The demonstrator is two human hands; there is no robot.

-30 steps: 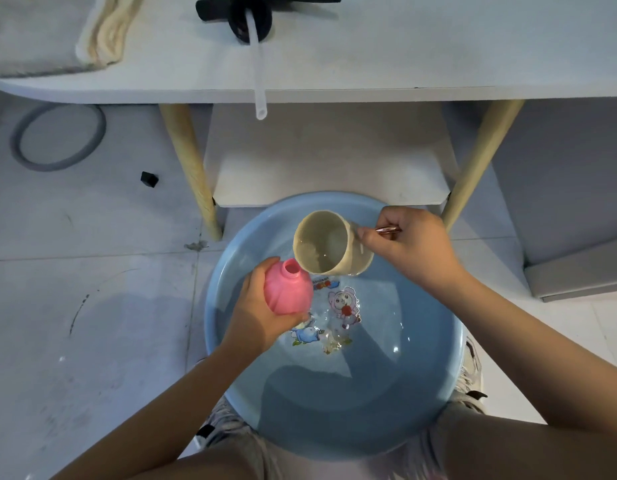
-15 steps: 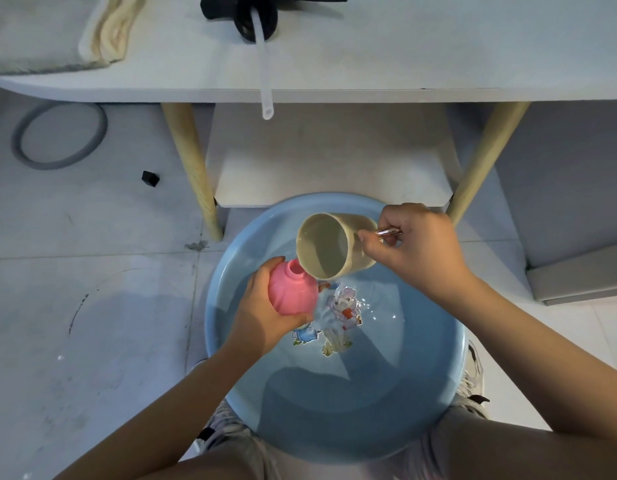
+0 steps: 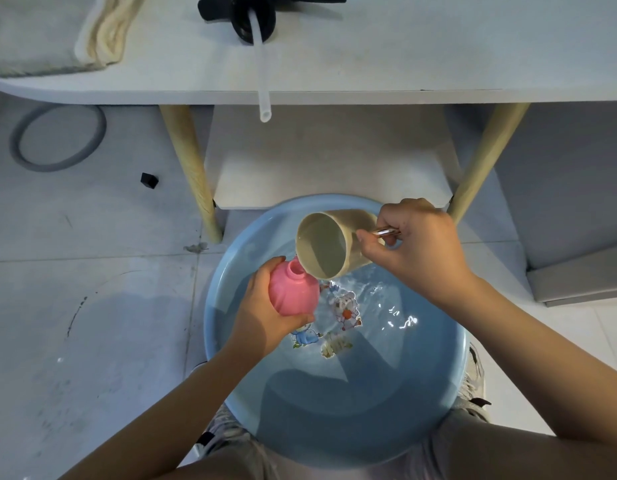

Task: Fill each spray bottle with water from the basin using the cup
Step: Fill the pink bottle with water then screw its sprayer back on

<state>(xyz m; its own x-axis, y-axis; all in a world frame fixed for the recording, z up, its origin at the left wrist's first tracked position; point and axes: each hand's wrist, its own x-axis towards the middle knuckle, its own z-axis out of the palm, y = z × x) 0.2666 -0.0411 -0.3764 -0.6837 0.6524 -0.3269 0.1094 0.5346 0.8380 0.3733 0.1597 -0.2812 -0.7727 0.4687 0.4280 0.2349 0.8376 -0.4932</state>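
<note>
Water fills the blue basin (image 3: pixel 438 393) on the floor. Above its far side, my left hand (image 3: pixel 265 317) wraps its grip around the pink bottle (image 3: pixel 293 289), neck open. My right hand (image 3: pixel 417 247) pinches the beige cup (image 3: pixel 329 247) by its handle, tipped with its rim at the bottle's mouth.

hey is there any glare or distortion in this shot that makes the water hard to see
Head view: bright glints on the rippled water right of the cartoon print; the person's shadow darkens the basin near edge; wide-angle lens bows the table edge; cup and pink bottle stay sharp.
</note>
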